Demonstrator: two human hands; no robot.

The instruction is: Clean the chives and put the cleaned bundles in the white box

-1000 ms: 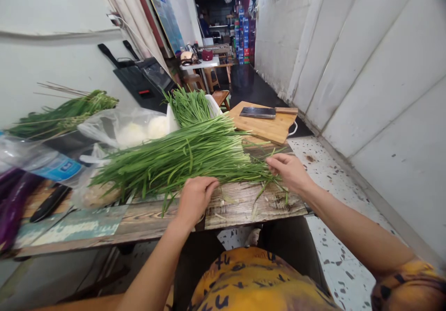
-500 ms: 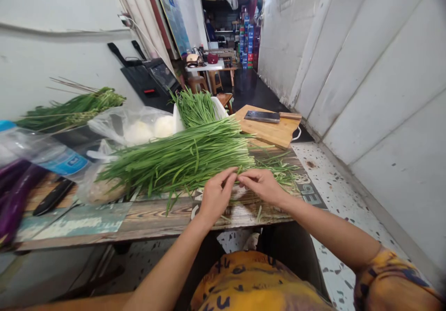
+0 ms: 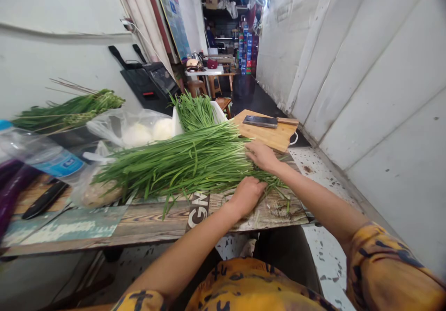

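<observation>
A large heap of long green stalks lies across the wooden table, its pale ends toward the right. My right hand reaches onto those pale ends, fingers bent over them; whether it grips a stalk is too small to tell. Nearer the table's front edge, my left hand is closed at the loose trimmings, its fingertips against green scraps. What it holds, if anything, I cannot make out. Behind the heap, a white container holds more green stalks.
A cleaver lies on a cutting board at the back right. Leftward are bagged white items, a plastic bottle, a black-handled knife, purple eggplants and another green bunch.
My hands have moved apart from where they met. The right went forward to the pale stalk ends, and the left moved right to the trimmings. The view has shifted slightly.
</observation>
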